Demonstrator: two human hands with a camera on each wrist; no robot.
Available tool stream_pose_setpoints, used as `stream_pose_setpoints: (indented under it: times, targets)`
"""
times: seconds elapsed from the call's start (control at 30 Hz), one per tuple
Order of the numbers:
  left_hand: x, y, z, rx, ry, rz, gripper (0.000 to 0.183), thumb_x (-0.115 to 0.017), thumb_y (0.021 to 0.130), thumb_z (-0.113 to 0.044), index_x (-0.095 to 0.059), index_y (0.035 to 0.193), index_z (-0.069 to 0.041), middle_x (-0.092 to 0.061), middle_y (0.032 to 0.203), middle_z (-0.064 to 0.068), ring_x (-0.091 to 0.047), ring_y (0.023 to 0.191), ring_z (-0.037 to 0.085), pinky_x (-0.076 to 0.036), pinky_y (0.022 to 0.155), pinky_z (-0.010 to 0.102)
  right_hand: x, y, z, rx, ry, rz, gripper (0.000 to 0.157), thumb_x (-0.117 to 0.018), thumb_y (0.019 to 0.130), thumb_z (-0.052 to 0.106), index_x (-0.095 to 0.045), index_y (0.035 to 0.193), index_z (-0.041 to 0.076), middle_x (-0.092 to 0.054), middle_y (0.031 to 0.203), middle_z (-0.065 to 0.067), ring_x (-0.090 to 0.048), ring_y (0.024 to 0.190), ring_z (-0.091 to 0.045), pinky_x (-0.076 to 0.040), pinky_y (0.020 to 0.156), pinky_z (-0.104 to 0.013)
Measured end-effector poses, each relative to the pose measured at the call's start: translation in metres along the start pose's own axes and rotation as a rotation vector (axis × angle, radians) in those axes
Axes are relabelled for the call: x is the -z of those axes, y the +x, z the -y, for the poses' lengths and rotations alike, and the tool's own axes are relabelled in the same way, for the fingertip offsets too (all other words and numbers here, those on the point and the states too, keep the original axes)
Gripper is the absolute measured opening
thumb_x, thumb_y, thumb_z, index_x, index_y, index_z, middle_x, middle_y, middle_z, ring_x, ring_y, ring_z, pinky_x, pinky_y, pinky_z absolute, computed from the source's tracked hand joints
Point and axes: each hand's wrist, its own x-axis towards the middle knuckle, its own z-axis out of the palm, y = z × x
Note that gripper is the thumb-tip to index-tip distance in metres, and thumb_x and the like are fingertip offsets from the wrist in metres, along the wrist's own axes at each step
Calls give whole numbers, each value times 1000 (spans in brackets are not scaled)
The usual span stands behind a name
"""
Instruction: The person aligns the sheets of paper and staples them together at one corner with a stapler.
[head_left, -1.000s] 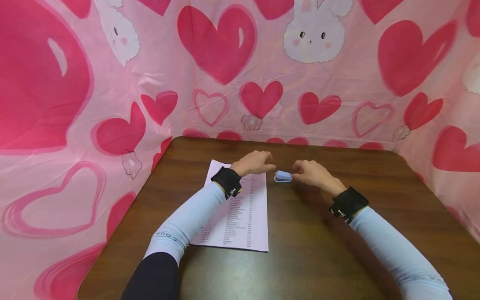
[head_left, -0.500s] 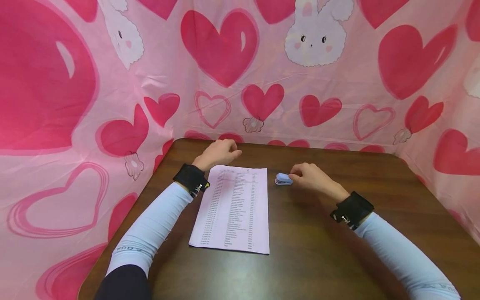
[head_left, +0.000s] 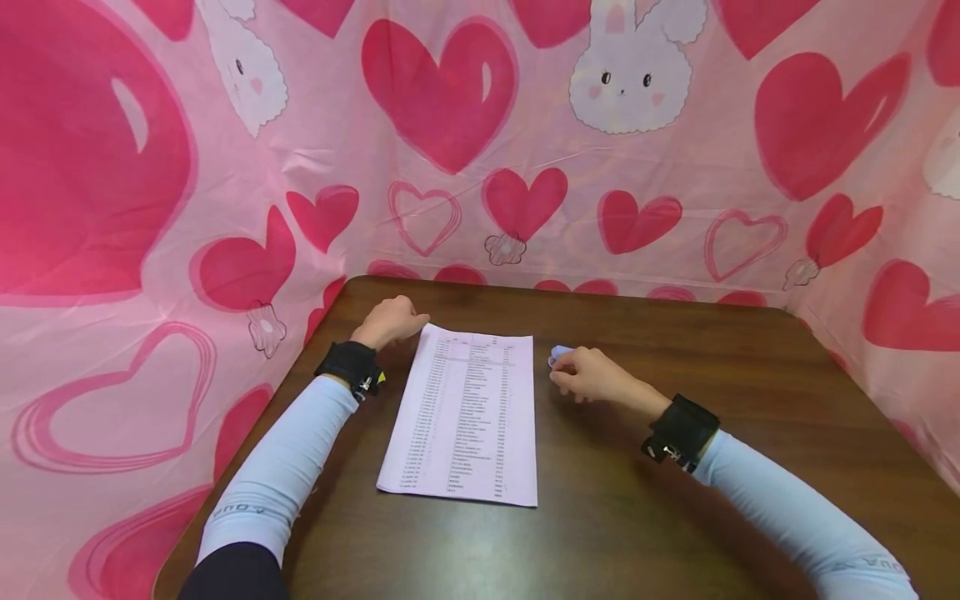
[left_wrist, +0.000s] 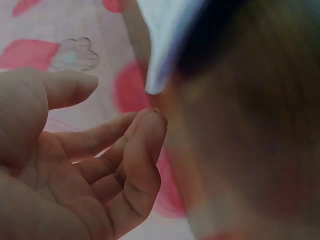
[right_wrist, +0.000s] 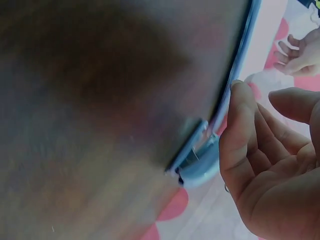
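Note:
A stack of printed paper lies on the brown table, its pages filled with columns of text. At its upper left corner is my left hand, fingers loosely bent; the left wrist view shows the thumb apart from the fingers and the paper's corner just beyond the fingertips. A small light-blue stapler lies right of the stack, partly hidden behind my right hand. In the right wrist view the stapler sits beside the loosely bent fingers, and a gap shows between thumb and forefinger.
The wooden table has rounded far corners. A pink cloth with hearts and rabbits hangs behind it and along both sides. Black bands with cameras circle both wrists, over light-blue sleeves.
My left hand has moved left from above the paper, then down to its upper left corner. The right hand touched the stapler, then came off it, shifting slightly left and nearer.

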Motion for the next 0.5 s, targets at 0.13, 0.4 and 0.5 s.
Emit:
stream_pose_setpoints:
  times: [0.13, 0.4, 0.5]
  targets:
    - [-6, 3, 12, 68, -57, 73, 43, -56, 94, -43, -67, 80, -4, -62, 69, 10, -60, 63, 24, -51, 55, 31, -10, 4, 0, 2, -7, 4, 14, -63, 95, 20, -68, 97, 7, -66, 70, -4, -60, 50, -17, -50, 46, -28]
    - [-18, 7, 18, 125, -167, 100, 40, -59, 94, -43, -69, 93, -5, -65, 82, 8, -64, 68, 19, -54, 58, 29, -19, 11, 1, 5, 18, -26, 16, -64, 94, 18, -69, 101, 5, -66, 69, -4, -61, 49, -18, -50, 46, -29]
    - [-22, 8, 18, 135, -192, 97, 39, -58, 95, -41, -68, 95, -4, -65, 81, 8, -63, 64, 18, -53, 56, 28, -21, 14, 2, -22, 33, -29, 17, -66, 93, 18, -69, 103, 5, -66, 69, -3, -62, 49, -17, -50, 46, -28]
